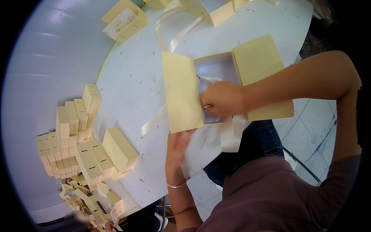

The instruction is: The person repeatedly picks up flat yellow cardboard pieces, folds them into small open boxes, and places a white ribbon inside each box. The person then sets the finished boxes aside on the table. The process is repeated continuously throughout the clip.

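While my right hand (pixel 225 98) is down inside the open cream box (pixel 221 67), its fingers are curled almost into a fist, pinching a thin piece (pixel 208 106) that pokes out toward the box's left wall; I can't tell whether it is a tool or a bit of ribbon. My left hand (pixel 181 140) is blurred at the lower edge of the left flap (pixel 181 94), its fingers partly hidden, so I can't say how open it is or whether it grips anything. The box lies near the edge of the white table (pixel 143 77), and its right flap (pixel 258 60) reaches out past that edge.

I'd watch the white ribbon (pixel 232 135) hanging over the box's near side: a tug on it could twist or crease it. My right forearm (pixel 286 83) crosses the right flap, so leaning down might bend it or tip the whole box, since nothing of the table shows beneath its outer corner. Pushing the thin piece too hard could scuff the wall.

The hollow faces up, its long axis running up and down my view, the far end leaning slightly left. The flaps open to left and right, so spread out, the box is longest sideways.
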A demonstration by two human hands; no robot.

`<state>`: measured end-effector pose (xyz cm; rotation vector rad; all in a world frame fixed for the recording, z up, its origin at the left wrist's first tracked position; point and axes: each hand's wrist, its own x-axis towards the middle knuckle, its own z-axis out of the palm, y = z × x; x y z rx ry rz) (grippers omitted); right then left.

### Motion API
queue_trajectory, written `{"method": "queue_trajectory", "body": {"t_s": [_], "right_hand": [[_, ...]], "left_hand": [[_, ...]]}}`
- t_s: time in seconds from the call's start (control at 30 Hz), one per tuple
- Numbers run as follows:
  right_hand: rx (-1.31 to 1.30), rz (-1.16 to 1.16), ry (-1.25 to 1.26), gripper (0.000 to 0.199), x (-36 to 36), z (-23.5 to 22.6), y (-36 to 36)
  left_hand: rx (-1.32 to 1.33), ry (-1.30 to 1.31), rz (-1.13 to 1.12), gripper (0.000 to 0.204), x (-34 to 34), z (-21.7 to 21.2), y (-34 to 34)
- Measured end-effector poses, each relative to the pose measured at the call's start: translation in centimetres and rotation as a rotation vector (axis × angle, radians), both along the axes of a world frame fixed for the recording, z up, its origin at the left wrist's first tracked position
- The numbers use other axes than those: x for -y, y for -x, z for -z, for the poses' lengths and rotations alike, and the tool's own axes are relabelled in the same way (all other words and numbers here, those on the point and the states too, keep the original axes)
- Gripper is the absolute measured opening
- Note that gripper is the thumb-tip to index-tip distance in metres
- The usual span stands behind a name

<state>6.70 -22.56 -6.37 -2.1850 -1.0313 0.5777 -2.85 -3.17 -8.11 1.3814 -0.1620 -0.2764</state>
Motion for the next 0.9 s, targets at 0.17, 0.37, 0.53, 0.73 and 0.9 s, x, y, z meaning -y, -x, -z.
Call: {"method": "queue_trajectory", "body": {"t_s": [0.17,0.37,0.53,0.73,0.9], "right_hand": [[0.018,-0.01,0.044,0.013,-0.5,0.8,0.2],[-0.05,0.033,0.038,0.012,-0.5,0.3,0.1],[-0.102,0.028,0.017,0.012,-0.9,-0.1,0.0],[-0.075,0.054,0.03,0.016,-0.4,-0.7,-0.4],[0.126,0.176,-0.141,0.028,1.8,-6.0,-1.6]], "left_hand": [[-0.08,-0.126,-0.083,0.038,1.5,0.5,0.8],[-0.092,-0.361,-0.042,0.026,0.2,1.9,-0.4],[0.301,-0.929,-0.147,0.02,1.6,1.6,-1.9],[0.418,-1.134,-0.277,0.021,2.0,0.2,-3.1],[0.543,-1.177,-0.339,0.016,-4.4,1.8,-4.3]]}}
